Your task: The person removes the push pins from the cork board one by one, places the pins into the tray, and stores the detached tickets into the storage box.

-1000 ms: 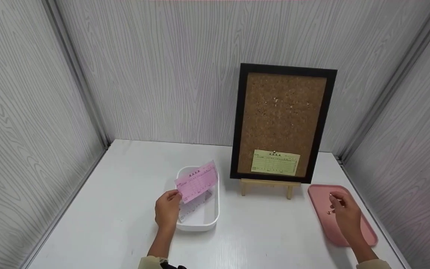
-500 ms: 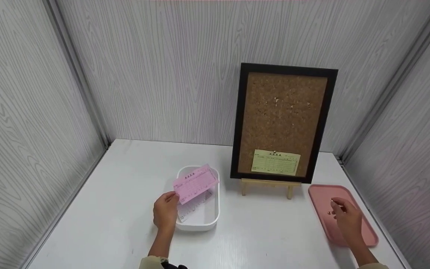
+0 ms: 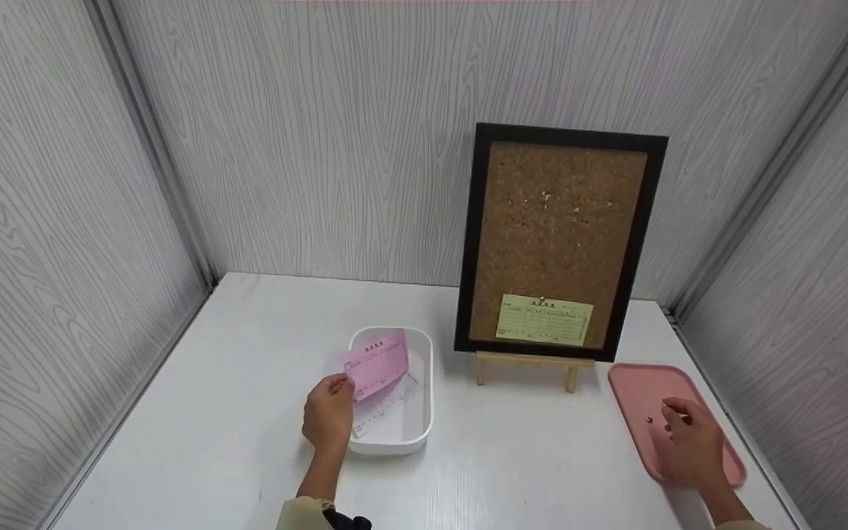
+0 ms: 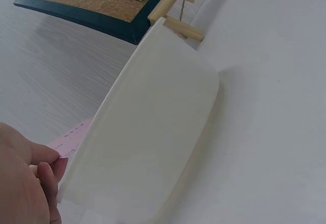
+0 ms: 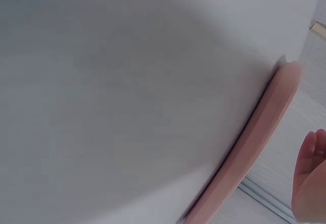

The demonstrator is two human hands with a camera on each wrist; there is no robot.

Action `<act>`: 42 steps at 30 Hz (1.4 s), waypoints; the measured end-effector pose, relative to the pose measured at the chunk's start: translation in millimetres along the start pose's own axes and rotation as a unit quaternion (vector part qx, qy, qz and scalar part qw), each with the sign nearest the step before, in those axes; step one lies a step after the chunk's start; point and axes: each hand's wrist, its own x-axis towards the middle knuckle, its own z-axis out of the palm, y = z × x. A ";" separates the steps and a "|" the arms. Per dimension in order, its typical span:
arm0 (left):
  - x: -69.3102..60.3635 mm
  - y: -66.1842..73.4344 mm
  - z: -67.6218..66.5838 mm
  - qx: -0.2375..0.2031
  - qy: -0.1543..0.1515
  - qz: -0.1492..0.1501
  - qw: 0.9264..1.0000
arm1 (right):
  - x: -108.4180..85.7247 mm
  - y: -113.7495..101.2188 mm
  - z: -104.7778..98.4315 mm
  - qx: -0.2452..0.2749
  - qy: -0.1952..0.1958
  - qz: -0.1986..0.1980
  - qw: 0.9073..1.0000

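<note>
My left hand (image 3: 328,416) pinches the left corner of a pink printed slip (image 3: 377,364), which tilts over a white bin (image 3: 429,405). Beneath it, another printed slip (image 3: 387,408) lies in the bin. In the left wrist view, thumb and finger of the left hand (image 4: 30,175) grip the pink slip (image 4: 73,140) beside the bin wall (image 4: 147,117). Over the pink tray (image 3: 634,401), my right hand (image 3: 693,442) holds a tiny shiny pin at its fingertips. The right wrist view shows the right hand (image 5: 313,183) only partly, its pin hidden.
A black-framed cork board (image 3: 560,243) stands on a wooden easel (image 3: 534,360) at centre right, with a yellow-green slip (image 3: 544,321) pinned near its bottom. A small pin (image 3: 649,420) lies on the tray. Pale wood-grain panels enclose the white table (image 3: 284,309).
The pink slip has swung lower and bent, its far end shifting left. My right hand has moved slightly right and toward the near edge over the tray.
</note>
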 end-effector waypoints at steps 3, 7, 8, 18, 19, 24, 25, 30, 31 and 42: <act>-0.9 1.8 3.9 0.010 0.006 0.009 1.000 | -0.9 -0.3 -0.5 -0.009 -0.003 0.011 1.000; -2.7 4.2 6.6 0.019 0.009 0.017 1.000 | -1.1 0.5 -0.6 -0.016 -0.008 0.023 1.000; -3.2 4.7 6.9 0.022 0.010 0.018 1.000 | -0.9 1.0 -0.4 -0.015 -0.009 0.025 1.000; -10.1 8.7 6.1 0.055 -0.002 0.033 0.998 | 1.6 3.5 -2.1 -0.044 -0.021 0.024 0.999; -10.5 8.7 6.0 0.059 -0.004 0.036 0.998 | 1.8 3.7 -2.4 -0.051 -0.022 0.022 0.998; -13.1 8.4 6.0 0.075 -0.010 0.059 0.995 | 3.1 6.3 -2.8 -0.094 -0.031 0.024 0.995; -13.7 8.6 6.2 0.079 -0.011 0.063 0.995 | 3.2 6.6 -2.9 -0.099 -0.034 0.028 0.994; -18.0 9.8 8.5 0.096 -0.013 0.079 0.992 | 4.9 8.1 -3.6 -0.111 -0.043 0.046 0.992; -19.3 10.1 9.3 0.099 -0.014 0.083 0.991 | 5.2 8.3 -4.0 -0.110 -0.046 0.047 0.992; -27.6 9.1 11.6 0.092 -0.017 0.107 0.990 | 7.5 12.2 -3.3 -0.123 -0.081 0.062 0.987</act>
